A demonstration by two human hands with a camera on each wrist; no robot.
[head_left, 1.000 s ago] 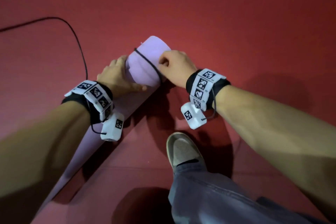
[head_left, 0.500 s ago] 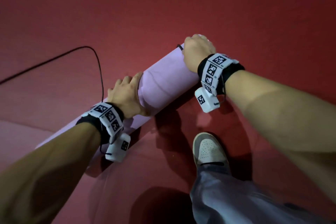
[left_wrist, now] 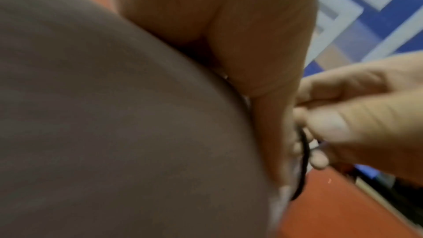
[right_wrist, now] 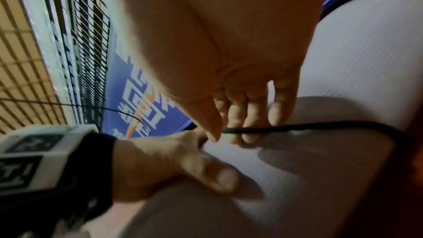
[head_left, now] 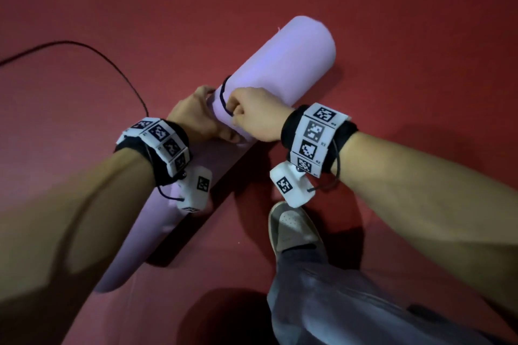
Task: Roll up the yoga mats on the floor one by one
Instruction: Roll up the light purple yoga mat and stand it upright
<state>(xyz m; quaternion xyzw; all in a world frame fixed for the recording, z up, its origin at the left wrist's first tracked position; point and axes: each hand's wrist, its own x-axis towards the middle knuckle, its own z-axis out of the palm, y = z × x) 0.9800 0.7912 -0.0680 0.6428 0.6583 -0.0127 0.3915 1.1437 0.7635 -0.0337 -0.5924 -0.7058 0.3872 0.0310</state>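
Note:
A rolled lilac yoga mat lies slantwise on the red floor. A thin black elastic band loops round the roll, some way in from its far end. My right hand pinches this band on top of the roll, thumb against curled fingers. Right beside it, my left hand grips the roll from its left side, thumb pressed on the mat. The left wrist view shows the mat close up, the band and the right hand's fingers.
A black cable curves over the floor to the left of the mat. My shoe and trouser leg stand just right of the roll's near half. A blue banner and metal grating line the far wall.
My right hand came back from the roll's far end to beside my left hand, and the band now sits further in along the roll. The left hand kept its grip.

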